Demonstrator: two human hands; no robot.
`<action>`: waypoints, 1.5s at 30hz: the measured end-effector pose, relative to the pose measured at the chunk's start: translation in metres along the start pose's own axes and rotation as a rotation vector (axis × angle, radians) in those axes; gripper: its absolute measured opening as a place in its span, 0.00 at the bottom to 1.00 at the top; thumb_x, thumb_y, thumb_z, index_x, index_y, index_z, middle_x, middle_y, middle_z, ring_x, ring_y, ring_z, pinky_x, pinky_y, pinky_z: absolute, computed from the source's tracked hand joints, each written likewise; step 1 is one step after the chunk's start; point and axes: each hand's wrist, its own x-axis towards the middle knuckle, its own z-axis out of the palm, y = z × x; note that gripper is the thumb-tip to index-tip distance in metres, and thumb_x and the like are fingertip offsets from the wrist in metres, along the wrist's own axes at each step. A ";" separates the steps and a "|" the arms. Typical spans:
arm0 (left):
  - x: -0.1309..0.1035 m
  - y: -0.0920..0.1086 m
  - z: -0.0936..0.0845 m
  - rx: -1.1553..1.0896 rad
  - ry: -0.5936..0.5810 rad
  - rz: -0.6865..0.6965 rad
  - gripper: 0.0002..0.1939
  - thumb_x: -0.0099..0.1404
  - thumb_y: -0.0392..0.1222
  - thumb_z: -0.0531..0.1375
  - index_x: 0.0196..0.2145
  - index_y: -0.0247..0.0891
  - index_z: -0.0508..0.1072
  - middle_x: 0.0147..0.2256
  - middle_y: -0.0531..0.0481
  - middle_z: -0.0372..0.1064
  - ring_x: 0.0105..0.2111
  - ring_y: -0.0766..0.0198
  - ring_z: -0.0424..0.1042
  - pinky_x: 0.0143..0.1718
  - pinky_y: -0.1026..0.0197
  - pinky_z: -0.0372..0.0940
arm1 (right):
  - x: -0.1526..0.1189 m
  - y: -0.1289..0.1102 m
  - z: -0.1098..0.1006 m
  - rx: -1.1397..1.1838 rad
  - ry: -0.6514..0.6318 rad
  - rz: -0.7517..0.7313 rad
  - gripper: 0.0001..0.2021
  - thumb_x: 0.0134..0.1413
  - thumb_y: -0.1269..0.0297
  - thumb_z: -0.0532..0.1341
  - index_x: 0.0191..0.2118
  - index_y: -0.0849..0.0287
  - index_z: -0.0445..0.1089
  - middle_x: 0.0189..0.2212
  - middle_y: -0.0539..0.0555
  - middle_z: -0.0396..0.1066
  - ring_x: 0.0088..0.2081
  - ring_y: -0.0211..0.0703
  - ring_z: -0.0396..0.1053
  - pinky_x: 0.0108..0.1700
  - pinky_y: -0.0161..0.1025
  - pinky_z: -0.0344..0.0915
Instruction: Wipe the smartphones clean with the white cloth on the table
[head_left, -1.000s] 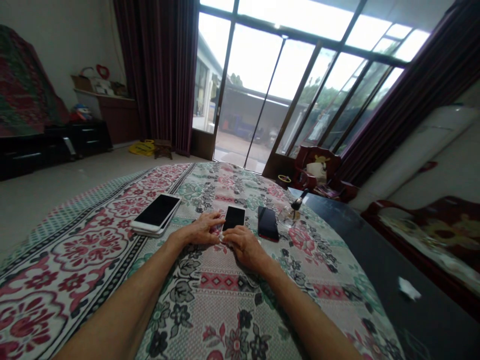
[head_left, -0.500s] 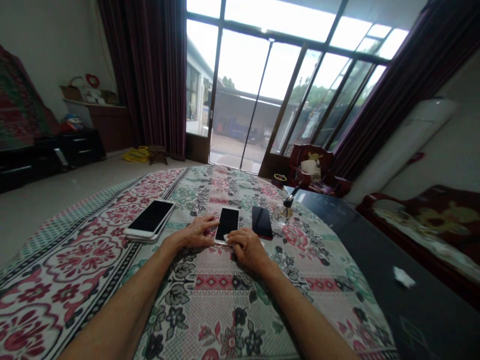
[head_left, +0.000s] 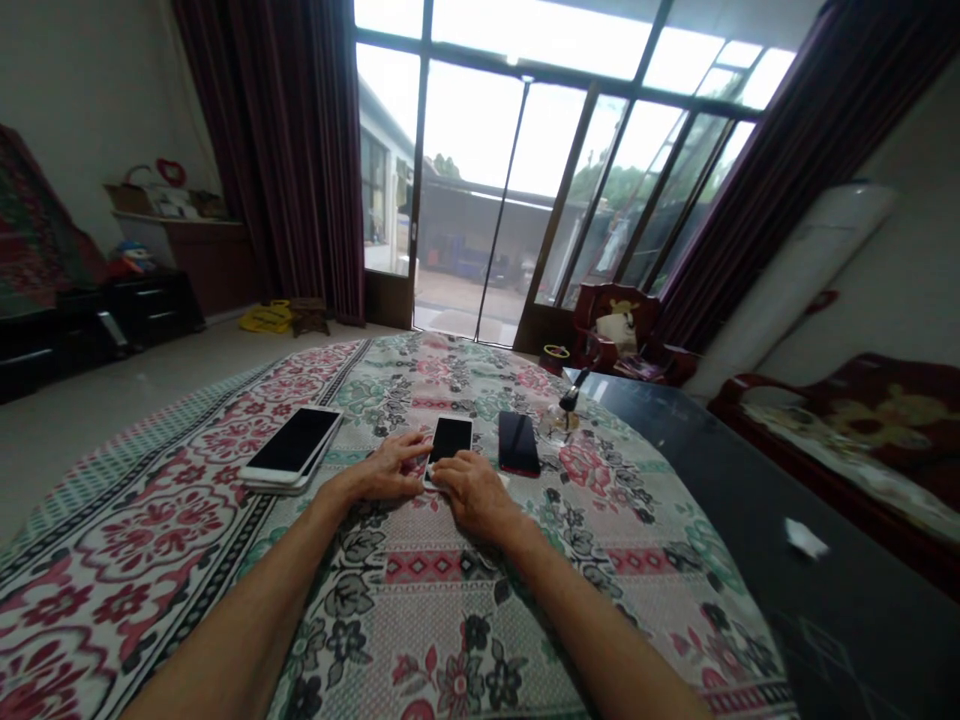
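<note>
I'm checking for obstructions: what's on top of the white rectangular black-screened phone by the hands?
The right hand covers the phone's lower right; the left hand sits at its left edge. Anything beneath the right hand is hidden.

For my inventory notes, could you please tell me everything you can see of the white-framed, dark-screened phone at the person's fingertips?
The slim, rectangular, white-framed phone lies flat on the floral-patterned tablecloth, its dark, smooth-looking screen facing up and unlit. The bare left hand has its fingertips at the left edge; the bare right hand covers the near right part. Its back is hidden; the frame's material is unclear.
</note>
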 end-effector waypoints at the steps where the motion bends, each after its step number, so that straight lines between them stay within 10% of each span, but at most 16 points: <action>1: 0.000 0.000 0.000 0.006 -0.004 -0.011 0.37 0.55 0.48 0.63 0.61 0.41 0.60 0.66 0.44 0.46 0.64 0.48 0.46 0.63 0.50 0.45 | 0.003 -0.003 0.001 -0.003 -0.015 -0.004 0.09 0.58 0.74 0.57 0.41 0.58 0.73 0.42 0.54 0.74 0.42 0.43 0.63 0.46 0.40 0.59; 14: 0.002 -0.001 0.003 -0.035 0.057 0.027 0.37 0.53 0.47 0.66 0.60 0.43 0.63 0.64 0.43 0.49 0.63 0.45 0.48 0.62 0.45 0.47 | -0.008 0.032 -0.015 -0.010 0.007 0.166 0.15 0.51 0.81 0.55 0.37 0.58 0.76 0.41 0.54 0.76 0.43 0.42 0.69 0.50 0.40 0.59; 26: 0.003 -0.001 0.003 0.003 0.042 0.020 0.37 0.53 0.47 0.66 0.60 0.41 0.62 0.65 0.42 0.48 0.64 0.47 0.47 0.63 0.48 0.45 | 0.005 -0.003 0.000 -0.026 -0.083 0.061 0.13 0.57 0.73 0.57 0.47 0.55 0.71 0.48 0.54 0.72 0.47 0.44 0.63 0.49 0.40 0.57; 36: 0.000 0.003 -0.001 -0.020 0.028 0.017 0.37 0.54 0.48 0.65 0.60 0.46 0.61 0.65 0.46 0.49 0.64 0.47 0.46 0.62 0.46 0.45 | -0.004 0.022 -0.017 0.160 -0.007 0.083 0.16 0.44 0.83 0.52 0.27 0.59 0.74 0.30 0.50 0.75 0.34 0.39 0.69 0.45 0.37 0.61; 40: 0.001 0.001 0.000 0.002 0.025 0.006 0.37 0.54 0.49 0.65 0.60 0.45 0.61 0.65 0.45 0.48 0.64 0.47 0.46 0.62 0.48 0.46 | -0.004 0.024 -0.009 0.193 0.178 0.114 0.18 0.46 0.83 0.51 0.36 0.60 0.73 0.39 0.54 0.75 0.43 0.41 0.69 0.50 0.40 0.61; 45: 0.001 0.002 0.001 0.003 0.021 -0.008 0.38 0.55 0.49 0.65 0.61 0.41 0.60 0.65 0.42 0.46 0.64 0.47 0.47 0.62 0.50 0.46 | -0.001 0.015 -0.008 0.080 0.091 0.085 0.14 0.53 0.79 0.54 0.40 0.62 0.73 0.45 0.59 0.72 0.46 0.44 0.67 0.51 0.44 0.61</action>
